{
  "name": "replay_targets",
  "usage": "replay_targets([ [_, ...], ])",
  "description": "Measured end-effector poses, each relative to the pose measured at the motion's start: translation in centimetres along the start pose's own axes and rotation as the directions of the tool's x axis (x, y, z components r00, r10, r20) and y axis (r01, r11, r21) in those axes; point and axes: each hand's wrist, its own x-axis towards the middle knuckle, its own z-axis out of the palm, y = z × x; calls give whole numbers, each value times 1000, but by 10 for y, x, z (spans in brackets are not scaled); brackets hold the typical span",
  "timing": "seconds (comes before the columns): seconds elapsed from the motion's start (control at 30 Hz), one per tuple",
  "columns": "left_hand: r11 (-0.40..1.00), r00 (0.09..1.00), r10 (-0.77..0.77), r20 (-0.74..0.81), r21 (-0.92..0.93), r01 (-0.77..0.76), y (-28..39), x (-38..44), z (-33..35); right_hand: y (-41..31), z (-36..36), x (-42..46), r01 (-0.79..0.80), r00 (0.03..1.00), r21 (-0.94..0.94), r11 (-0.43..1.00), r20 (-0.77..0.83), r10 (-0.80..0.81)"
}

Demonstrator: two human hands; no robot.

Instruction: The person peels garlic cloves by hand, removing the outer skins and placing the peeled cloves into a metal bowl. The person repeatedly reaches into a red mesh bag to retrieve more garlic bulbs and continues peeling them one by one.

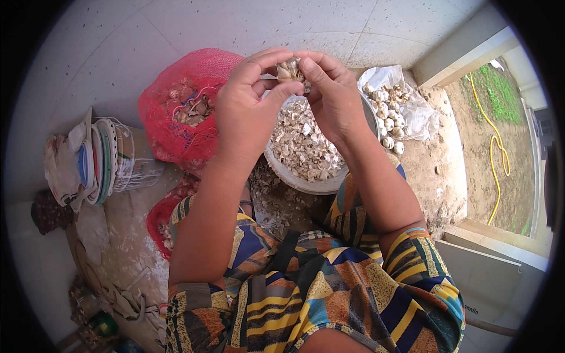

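Note:
Between both hands, above a round basin (304,187), is a garlic bulb (288,70) with loose, papery skin. My left hand (251,99) grips it from the left with thumb and fingers. From the right, the thumb and fingertips of my right hand (333,92) press on the same bulb. Dry garlic skins and pieces (304,141) fill much of the basin below. Just left of my left hand stands a red mesh sack (176,141), open at its top, with garlic inside. Whole garlic bulbs (390,117) lie right of the basin, partly on a clear plastic bag (417,114).
Stacked buckets (103,161) lie tipped at the left by the wall. A smaller red mesh bag (161,225) is beside my left leg. Scattered skins (282,203) cover the floor under the basin. Outside the doorway, a yellow hose (492,141) runs over bare soil.

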Motion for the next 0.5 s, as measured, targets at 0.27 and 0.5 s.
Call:
replay_targets([
  [0.27,903,973,210,95,362,-230,1,-2,1,14,-16,5,16,1000,96,995,7,-17],
  [0.5,992,999,25,-26,125,-22,13,0,0,-5,-1,0,59,998,-55,997,1,-59],
])
